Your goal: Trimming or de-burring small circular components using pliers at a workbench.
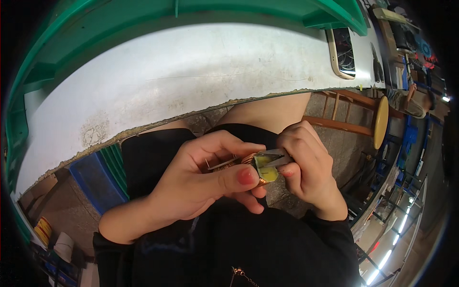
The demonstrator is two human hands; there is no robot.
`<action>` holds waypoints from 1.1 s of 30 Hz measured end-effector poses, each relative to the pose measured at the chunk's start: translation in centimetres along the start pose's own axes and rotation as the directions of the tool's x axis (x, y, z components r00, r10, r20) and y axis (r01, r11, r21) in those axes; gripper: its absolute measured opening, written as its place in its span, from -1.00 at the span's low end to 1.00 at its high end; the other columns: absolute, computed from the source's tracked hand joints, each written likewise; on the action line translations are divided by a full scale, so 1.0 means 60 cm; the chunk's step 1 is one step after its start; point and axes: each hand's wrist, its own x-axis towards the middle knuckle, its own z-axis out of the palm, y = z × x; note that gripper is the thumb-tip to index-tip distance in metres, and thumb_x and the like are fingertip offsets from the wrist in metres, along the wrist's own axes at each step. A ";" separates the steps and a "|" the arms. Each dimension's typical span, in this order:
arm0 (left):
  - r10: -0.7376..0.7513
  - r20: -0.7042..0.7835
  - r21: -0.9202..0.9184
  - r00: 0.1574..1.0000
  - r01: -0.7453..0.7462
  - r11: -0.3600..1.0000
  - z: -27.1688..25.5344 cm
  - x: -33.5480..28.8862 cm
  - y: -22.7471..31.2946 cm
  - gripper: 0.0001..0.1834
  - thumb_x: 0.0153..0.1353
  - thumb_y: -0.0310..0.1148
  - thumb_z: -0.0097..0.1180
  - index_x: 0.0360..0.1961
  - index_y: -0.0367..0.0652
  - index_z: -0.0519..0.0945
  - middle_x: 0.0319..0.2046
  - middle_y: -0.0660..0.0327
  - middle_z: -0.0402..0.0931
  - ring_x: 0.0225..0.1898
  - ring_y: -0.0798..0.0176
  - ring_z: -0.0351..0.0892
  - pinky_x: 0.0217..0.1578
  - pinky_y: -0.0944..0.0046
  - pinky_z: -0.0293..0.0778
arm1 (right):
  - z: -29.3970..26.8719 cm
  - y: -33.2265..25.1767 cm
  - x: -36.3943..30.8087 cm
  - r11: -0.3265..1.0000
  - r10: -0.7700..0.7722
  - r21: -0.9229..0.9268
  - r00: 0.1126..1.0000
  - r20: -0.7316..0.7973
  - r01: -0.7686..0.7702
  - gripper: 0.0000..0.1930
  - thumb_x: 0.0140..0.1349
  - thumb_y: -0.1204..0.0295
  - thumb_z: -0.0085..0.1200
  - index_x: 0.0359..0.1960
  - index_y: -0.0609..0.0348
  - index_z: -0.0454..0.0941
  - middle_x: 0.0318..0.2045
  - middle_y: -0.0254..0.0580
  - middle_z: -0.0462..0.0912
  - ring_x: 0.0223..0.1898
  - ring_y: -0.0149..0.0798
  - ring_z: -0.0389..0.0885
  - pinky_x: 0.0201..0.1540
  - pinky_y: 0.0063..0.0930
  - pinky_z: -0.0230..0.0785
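Over my lap, my left hand is closed round a copper wire coil, its thumb and fingers gripping the windings. At the coil's right end sits a yellow-green piece. Thin wire ends stick out between the left fingers. My right hand is closed on a flat grey metal tool with a pointed tip. The tip lies against the yellow-green piece. The tool's back part is hidden in the right fist, so its exact kind does not show.
A worn white table with a chipped edge stands in front, with green plastic racks along its far side. A phone lies at the right. Below are a wooden stool and a blue bin. Another person is far right.
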 end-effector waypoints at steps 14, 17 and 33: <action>0.232 -0.025 0.339 0.972 -0.210 0.917 0.005 0.004 -0.016 -0.58 -0.02 -0.71 0.20 -0.09 -0.37 0.40 -0.26 0.02 0.49 -0.33 0.19 0.57 -0.33 0.24 0.65 | 0.006 0.007 -0.004 0.997 0.006 -0.077 0.999 0.040 -0.003 -0.77 0.15 0.32 0.08 -0.47 0.22 0.36 -0.57 -0.20 0.33 -0.57 -0.21 0.28 -0.48 -0.45 0.23; 0.452 -0.043 0.502 0.891 -0.372 0.781 0.004 0.008 -0.031 -0.50 -0.13 -0.81 0.21 -0.10 -0.36 0.38 -0.16 -0.09 0.48 -0.30 0.16 0.57 -0.41 0.29 0.64 | 0.015 0.008 -0.009 0.994 0.042 -0.099 0.999 -0.006 -0.042 -0.77 0.16 0.32 0.07 -0.45 0.24 0.38 -0.56 -0.19 0.34 -0.57 -0.21 0.27 -0.48 -0.45 0.24; 0.524 -0.039 0.560 0.851 -0.416 0.717 -0.004 0.018 -0.018 -0.67 -0.08 -0.67 0.27 -0.23 -0.37 0.50 -0.31 0.11 0.56 -0.34 0.37 0.54 -0.25 0.46 0.47 | 0.032 -0.013 -0.016 0.944 0.313 0.169 0.928 -0.200 -0.282 -0.78 0.24 0.33 -0.06 -0.37 0.28 0.42 -0.50 -0.11 0.38 -0.51 -0.18 0.30 -0.42 -0.44 0.25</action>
